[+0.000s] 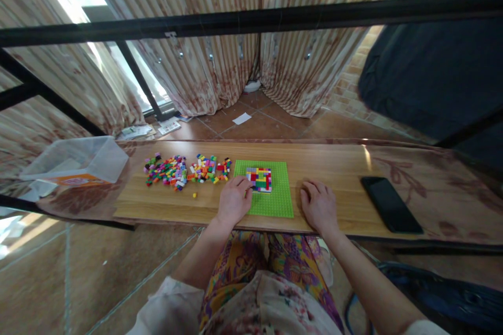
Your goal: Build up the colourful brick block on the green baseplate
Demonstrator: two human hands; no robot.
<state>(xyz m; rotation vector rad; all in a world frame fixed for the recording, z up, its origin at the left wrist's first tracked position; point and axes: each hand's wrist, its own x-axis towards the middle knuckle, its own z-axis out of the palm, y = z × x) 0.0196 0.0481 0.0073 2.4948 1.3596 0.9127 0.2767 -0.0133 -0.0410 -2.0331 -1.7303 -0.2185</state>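
My left hand (234,200) lies over the left edge of a green studded baseplate (275,208). Its fingers are loosely bent, the thumb a little apart, and the fingertips reach the left side of a flat, multicoloured patch of toy bricks (262,180) on the plate. No brick shows in its fingers. To the right of the plate, my right hand (320,204) rests on the wooden board, fingers loosely curved and thumb apart, with nothing visible in it. Loose bricks (167,171) in many colours are spread left of the plate. A single yellow brick (194,196) lies nearer me.
A clear plastic bin (84,159) with an orange label stands at the far left. A black phone (391,204) lies on the right of the board (341,159). A dark metal bar (251,19) crosses beyond, before striped curtains (188,73). Papers lie on the tiled floor.
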